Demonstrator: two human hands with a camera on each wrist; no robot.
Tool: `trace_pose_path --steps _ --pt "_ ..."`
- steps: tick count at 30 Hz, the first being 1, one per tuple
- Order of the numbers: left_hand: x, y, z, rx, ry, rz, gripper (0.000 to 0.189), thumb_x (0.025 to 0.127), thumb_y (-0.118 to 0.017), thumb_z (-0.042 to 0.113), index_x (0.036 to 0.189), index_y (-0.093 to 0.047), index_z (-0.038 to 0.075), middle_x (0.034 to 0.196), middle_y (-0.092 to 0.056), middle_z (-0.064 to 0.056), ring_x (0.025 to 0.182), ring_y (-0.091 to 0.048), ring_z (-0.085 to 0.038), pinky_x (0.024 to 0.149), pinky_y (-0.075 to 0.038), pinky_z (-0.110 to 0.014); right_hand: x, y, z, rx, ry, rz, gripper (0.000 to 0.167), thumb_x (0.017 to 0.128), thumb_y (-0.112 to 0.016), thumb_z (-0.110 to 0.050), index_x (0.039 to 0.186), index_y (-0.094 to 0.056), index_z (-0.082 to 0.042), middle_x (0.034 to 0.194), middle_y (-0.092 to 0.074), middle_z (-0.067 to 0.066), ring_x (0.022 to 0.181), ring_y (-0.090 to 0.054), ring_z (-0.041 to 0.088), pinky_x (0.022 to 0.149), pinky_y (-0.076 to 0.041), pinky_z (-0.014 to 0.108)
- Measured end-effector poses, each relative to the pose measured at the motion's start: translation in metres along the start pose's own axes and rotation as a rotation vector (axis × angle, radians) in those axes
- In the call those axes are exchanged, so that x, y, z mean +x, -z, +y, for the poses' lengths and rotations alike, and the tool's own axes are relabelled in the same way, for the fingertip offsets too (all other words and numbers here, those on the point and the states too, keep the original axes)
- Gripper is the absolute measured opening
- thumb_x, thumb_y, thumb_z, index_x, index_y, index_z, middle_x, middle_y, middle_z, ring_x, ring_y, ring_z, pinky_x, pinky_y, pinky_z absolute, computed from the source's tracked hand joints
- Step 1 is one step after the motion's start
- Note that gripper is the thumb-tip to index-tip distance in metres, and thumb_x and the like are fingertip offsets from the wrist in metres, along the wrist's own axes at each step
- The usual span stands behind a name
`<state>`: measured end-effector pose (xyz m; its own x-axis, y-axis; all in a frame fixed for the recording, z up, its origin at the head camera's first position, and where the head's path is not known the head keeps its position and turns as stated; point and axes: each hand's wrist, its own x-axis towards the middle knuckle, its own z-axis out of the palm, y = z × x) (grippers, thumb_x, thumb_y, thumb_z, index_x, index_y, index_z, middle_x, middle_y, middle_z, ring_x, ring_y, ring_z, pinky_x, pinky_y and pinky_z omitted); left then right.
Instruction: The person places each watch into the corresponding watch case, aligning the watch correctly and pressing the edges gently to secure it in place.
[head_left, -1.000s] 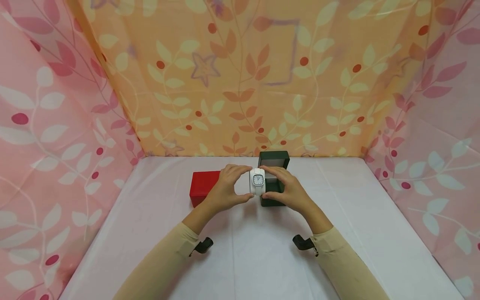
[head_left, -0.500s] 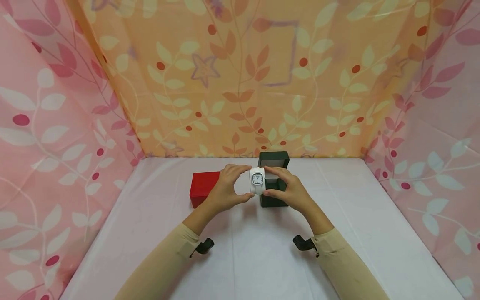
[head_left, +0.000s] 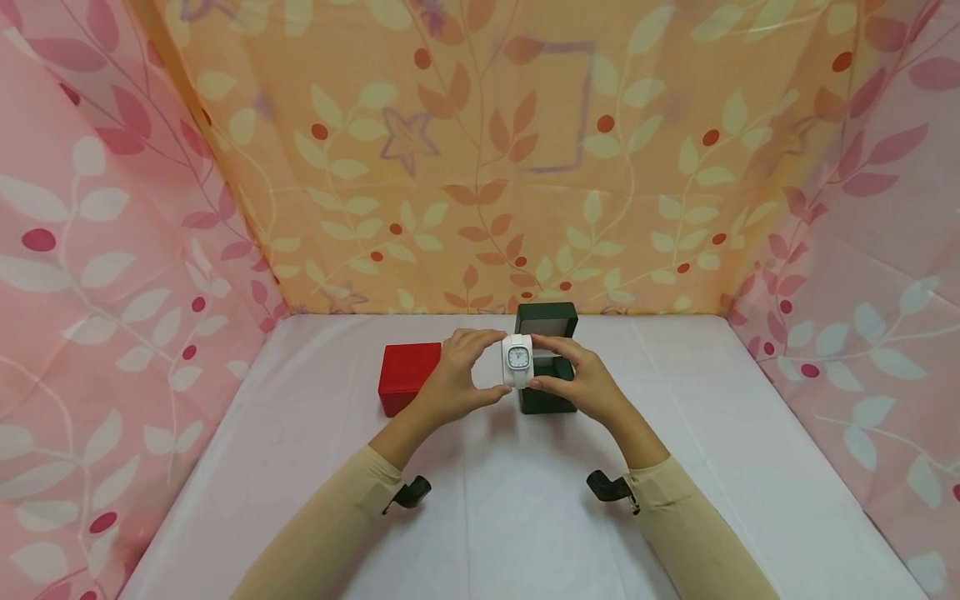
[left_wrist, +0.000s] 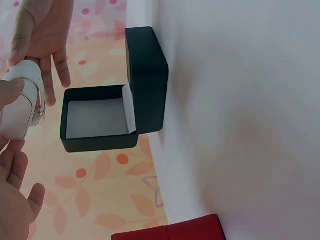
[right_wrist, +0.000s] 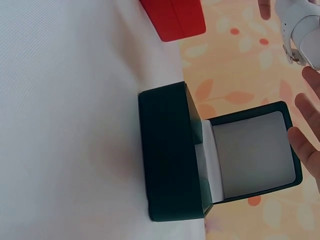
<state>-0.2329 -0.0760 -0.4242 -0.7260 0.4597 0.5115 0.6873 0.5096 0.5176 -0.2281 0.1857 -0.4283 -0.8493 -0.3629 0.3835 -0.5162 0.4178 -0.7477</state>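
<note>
A white wristwatch (head_left: 517, 358) with a squarish face is wrapped round a white cushion (left_wrist: 16, 117) and held up above the table, its dial toward the head camera. My left hand (head_left: 459, 375) pinches its left side between thumb and fingers. On the other side, the thumb and fingertips of my right hand (head_left: 581, 379) grip the right edge. Behind the right hand, a dark green watch box (head_left: 547, 313) stands with its lid raised, showing a pale lining. The strap's buckle (right_wrist: 296, 56) hangs at the back of the cushion in the right wrist view.
A red box (head_left: 408, 367) sits on the white-covered table (head_left: 510, 517), partly behind my left hand. Patterned orange cloth (head_left: 480, 150) rises at the back, with pink cloth at both sides. Black wrist mounts (head_left: 412, 492) stick out inward from the sleeves.
The watch and both hands have shifted very slightly to the right. The grip of both hands stays much the same, and the boxes have not moved.
</note>
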Motion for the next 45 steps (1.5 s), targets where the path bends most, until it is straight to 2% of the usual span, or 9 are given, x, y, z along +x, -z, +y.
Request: trace_pose_path --steps 5,11,21,29,36,45 --pt "0.002 -0.004 0.002 -0.011 0.001 -0.01 0.082 0.077 -0.091 0.03 0.148 -0.052 0.021 0.146 -0.055 0.004 0.13 -0.044 -0.013 0.108 -0.043 -0.048 -0.003 0.004 0.002 0.016 0.0 -0.005 0.069 0.084 -0.086 -0.025 0.147 -0.057 -0.022 0.144 -0.06 0.003 0.14 -0.049 0.026 0.117 -0.032 0.062" --pt "0.005 -0.008 0.004 -0.024 -0.003 -0.015 0.081 0.077 -0.091 0.028 0.148 -0.051 0.023 0.146 -0.055 0.004 0.131 -0.043 -0.014 0.11 -0.039 -0.05 -0.004 0.011 0.004 0.034 0.016 -0.023 0.074 0.083 -0.087 -0.02 0.149 -0.054 -0.023 0.147 -0.057 0.002 0.142 -0.046 0.027 0.119 -0.03 0.062" --pt "0.009 -0.016 0.006 -0.025 -0.01 -0.012 0.08 0.077 -0.091 0.028 0.147 -0.053 0.022 0.144 -0.057 0.003 0.129 -0.044 -0.015 0.108 -0.041 -0.052 -0.008 0.019 0.01 -0.023 0.023 -0.035 0.082 0.079 -0.09 -0.027 0.151 -0.051 -0.032 0.15 -0.054 -0.003 0.143 -0.044 0.024 0.118 -0.031 0.061" --pt "0.013 -0.022 0.004 -0.039 -0.013 -0.021 0.08 0.078 -0.091 0.027 0.147 -0.053 0.016 0.144 -0.056 0.002 0.129 -0.044 -0.016 0.108 -0.04 -0.051 -0.008 0.023 0.014 -0.034 0.042 -0.032 0.082 0.079 -0.09 -0.023 0.151 -0.052 -0.028 0.149 -0.055 0.0 0.141 -0.046 0.026 0.117 -0.032 0.063" --pt "0.017 -0.026 0.003 -0.042 0.005 -0.035 0.079 0.079 -0.09 0.027 0.148 -0.053 0.017 0.145 -0.056 0.001 0.129 -0.043 -0.017 0.107 -0.04 -0.05 -0.009 0.025 0.018 -0.051 0.02 -0.021 0.082 0.078 -0.09 -0.026 0.15 -0.052 -0.034 0.151 -0.054 -0.005 0.143 -0.044 0.022 0.117 -0.032 0.06" --pt "0.022 -0.033 0.003 -0.031 0.022 -0.053 0.081 0.079 -0.091 0.029 0.149 -0.052 0.016 0.145 -0.056 0.0 0.129 -0.045 -0.018 0.107 -0.04 -0.049 -0.009 0.03 0.024 -0.084 0.004 -0.02 0.081 0.078 -0.09 -0.03 0.149 -0.053 -0.035 0.15 -0.055 -0.002 0.143 -0.045 0.027 0.115 -0.033 0.064"
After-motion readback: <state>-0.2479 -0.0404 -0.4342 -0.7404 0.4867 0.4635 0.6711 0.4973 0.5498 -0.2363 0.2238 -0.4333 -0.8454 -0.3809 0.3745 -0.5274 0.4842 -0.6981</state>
